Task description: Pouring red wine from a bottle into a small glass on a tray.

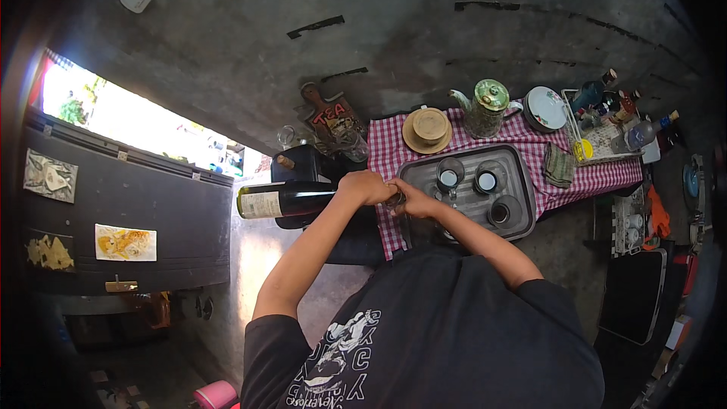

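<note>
My left hand (363, 188) is wrapped around the neck of a dark green glass wine bottle (306, 197). The bottle lies sideways in the air, its pale-labelled base to the left. Against it, my right hand (417, 200) grips a small clear drinking glass (395, 202) by the bottle's mouth end; fingers hide most of the glass and the mouth itself. Below and right of my hands, a grey serving tray (525, 182) holds several vessels, among them a glass mug (450, 175), a second glass mug (489, 177) and a dark-looking glass (505, 211).
A red-and-white checked cloth (381, 145) covers the table. Behind the tray stand a wooden cup and saucer (429, 129), a green-lidded teapot (487, 108) and stacked plates (545, 109). A wire basket (610, 154) of bottles and a folded cloth (559, 166) are at right. A cork (285, 162) lies left.
</note>
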{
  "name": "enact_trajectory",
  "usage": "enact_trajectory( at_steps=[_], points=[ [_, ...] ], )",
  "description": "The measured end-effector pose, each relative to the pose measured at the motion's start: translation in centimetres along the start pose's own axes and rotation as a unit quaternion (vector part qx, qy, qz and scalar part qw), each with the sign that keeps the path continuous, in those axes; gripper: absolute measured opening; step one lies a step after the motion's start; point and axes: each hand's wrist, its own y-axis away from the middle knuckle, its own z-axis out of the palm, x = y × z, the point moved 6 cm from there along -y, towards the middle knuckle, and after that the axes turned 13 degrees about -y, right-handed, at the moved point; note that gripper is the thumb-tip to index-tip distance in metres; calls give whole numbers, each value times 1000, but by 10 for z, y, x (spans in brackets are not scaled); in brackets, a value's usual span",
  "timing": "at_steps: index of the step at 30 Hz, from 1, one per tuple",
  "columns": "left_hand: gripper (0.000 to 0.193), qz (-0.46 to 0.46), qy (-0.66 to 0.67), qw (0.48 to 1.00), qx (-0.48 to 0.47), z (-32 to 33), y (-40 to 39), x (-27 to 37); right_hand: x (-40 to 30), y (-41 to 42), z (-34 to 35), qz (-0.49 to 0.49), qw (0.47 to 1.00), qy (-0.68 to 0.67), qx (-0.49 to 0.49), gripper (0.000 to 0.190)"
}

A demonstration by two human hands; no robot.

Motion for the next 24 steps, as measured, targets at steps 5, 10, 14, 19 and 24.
enact_trajectory(
  at_steps=[5, 10, 14, 19, 24],
  points=[
    [64, 0, -2, 1000, -11, 0, 1, 1, 3, -1, -1, -9, 1000, -6, 19, 72],
    [63, 2, 4, 1000, -4, -2, 3, 1, -4, -2, -4, -48, 998, 21, 33, 71],
    [60, 0, -2, 1000, 16, -1, 3, 0, -17, 2, 0, -88, 992, 87, 35, 68],
    [58, 3, 0, 999, 50, -8, 15, 3, -30, 7, 2, -114, 981, 151, 42, 67],
    [55, -16, 23, 996, 90, -15, 24, -1, -31, 4, 1, -118, 987, 106, 40, 67]
  ],
)
